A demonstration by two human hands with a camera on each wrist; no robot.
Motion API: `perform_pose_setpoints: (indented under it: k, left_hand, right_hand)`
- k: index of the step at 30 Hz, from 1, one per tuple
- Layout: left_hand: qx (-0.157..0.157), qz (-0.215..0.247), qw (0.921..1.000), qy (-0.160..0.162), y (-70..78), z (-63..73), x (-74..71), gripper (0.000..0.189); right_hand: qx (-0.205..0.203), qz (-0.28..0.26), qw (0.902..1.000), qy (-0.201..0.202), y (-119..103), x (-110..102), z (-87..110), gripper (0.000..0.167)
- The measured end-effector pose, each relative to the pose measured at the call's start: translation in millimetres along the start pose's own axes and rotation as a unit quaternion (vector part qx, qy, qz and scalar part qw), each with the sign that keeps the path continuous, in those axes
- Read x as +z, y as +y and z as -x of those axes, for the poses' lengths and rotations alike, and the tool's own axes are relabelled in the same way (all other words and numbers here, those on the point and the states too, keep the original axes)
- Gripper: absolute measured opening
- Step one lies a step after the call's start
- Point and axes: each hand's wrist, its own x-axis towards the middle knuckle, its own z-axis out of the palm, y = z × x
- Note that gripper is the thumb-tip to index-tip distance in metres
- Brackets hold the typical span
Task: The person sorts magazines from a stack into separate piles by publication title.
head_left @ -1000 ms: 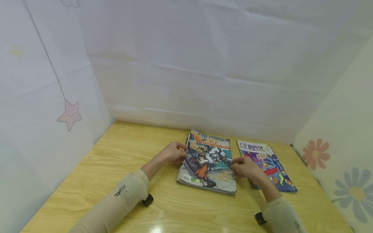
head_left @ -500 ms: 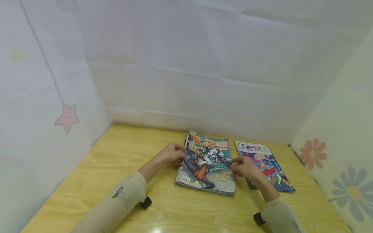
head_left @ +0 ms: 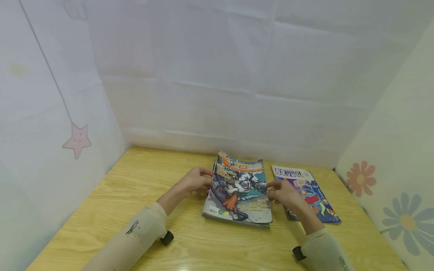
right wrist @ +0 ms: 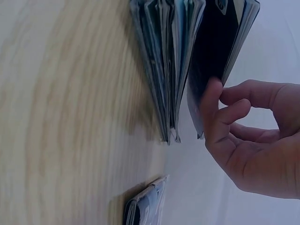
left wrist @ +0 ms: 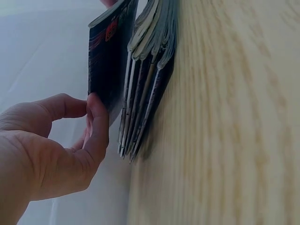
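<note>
The top magazine (head_left: pixel 242 192) is held just above the stack (left wrist: pixel 133 108) of other magazines, its cover upward and its far left corner curling a little; the wrist views show a gap between them. Whether it is one magazine or more together I cannot tell. The left grip (head_left: pixel 198 180) is clamped on its left edge, the right grip (head_left: pixel 283 192) on its right edge, both pinching.

The step in hand looks like handling the top of the stack two-handed, either lifting off or laying down; the pictures do not settle which. Either way, the next move seems to call for both sides travelling together and level, with a light pinch so that the cover does not bow and the magazines beneath stay square.

To the right, a purple-blue magazine (head_left: pixel 310 197) lies at a slant on the bench (head_left: pixel 207 248), near the right grip and apart from the stack. Behind stands a pale cloth backdrop (head_left: pixel 190 109), creased and close to the bench's far edge
</note>
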Motion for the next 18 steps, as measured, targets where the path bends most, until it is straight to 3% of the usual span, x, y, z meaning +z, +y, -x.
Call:
perform_pose_setpoints:
  k: [3,7,13,18]
  left_hand:
    - [0.014,0.012,0.9998,0.000,-15.3,-12.3,1.0,0.045]
    - [0.023,0.008,0.9997,0.006,-14.1,-9.6,-12.0,0.046]
    - [0.029,-0.005,0.9993,0.023,-13.3,-0.6,-43.9,0.045]
    - [0.032,-0.018,0.9984,0.043,-19.5,6.1,-74.4,0.044]
  right_hand:
    - [-0.002,0.002,1.0000,0.006,9,2,-10.0,0.042]
    - [-0.007,-0.015,0.9998,0.004,0,10,-17.8,0.044]
    - [-0.011,-0.061,0.9981,-0.002,-13,35,-33.1,0.041]
    - [-0.032,-0.065,0.9973,-0.010,-25,60,-47.1,0.039]
